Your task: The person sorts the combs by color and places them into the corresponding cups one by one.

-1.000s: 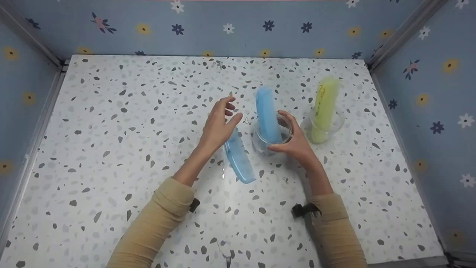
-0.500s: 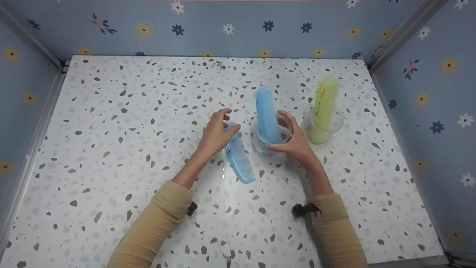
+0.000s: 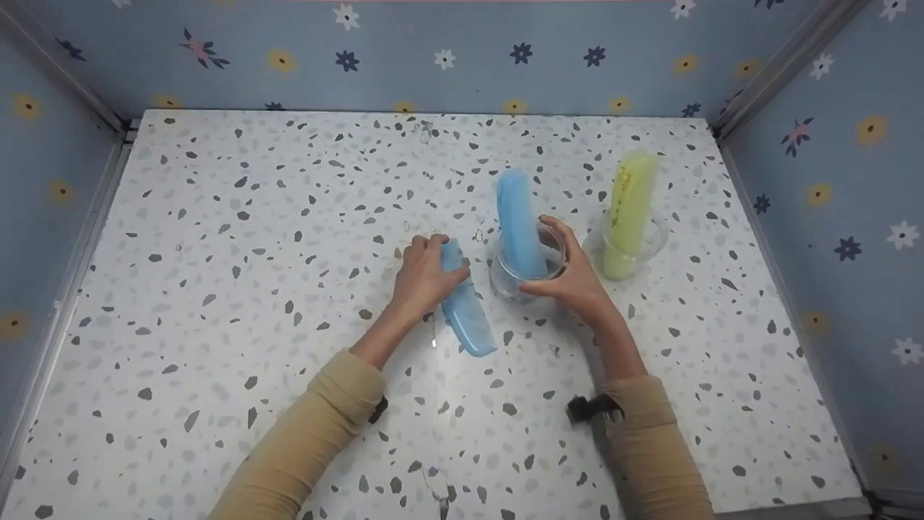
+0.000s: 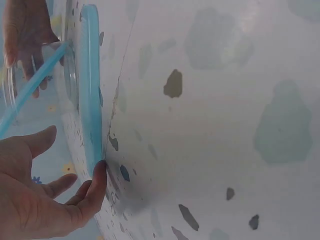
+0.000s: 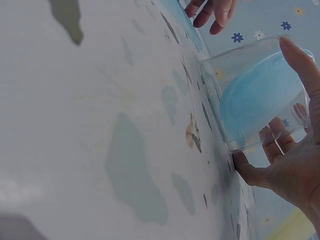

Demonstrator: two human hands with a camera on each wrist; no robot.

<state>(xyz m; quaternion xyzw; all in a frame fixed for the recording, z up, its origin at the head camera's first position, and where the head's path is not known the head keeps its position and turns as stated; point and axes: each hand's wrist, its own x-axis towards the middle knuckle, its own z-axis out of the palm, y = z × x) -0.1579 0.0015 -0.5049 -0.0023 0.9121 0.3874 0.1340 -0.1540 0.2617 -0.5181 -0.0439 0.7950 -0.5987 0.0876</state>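
Observation:
A blue comb lies flat on the speckled table. My left hand is over its far end; in the left wrist view a fingertip of the left hand is right at the end of the comb, and the thumb stands apart from it. My right hand grips a clear plastic cup by its side, thumb near and fingers behind. Inside that cup leans another blue comb, its teeth showing through the wall in the right wrist view.
To the right of the gripped cup stands a second clear cup with a yellow-green comb leaning in it. Blue flowered panels border the table at the back and both sides.
My left hand has come down and nearer, from above the comb to its far end, the fingers drawing in. The right hand keeps its grip on the cup.

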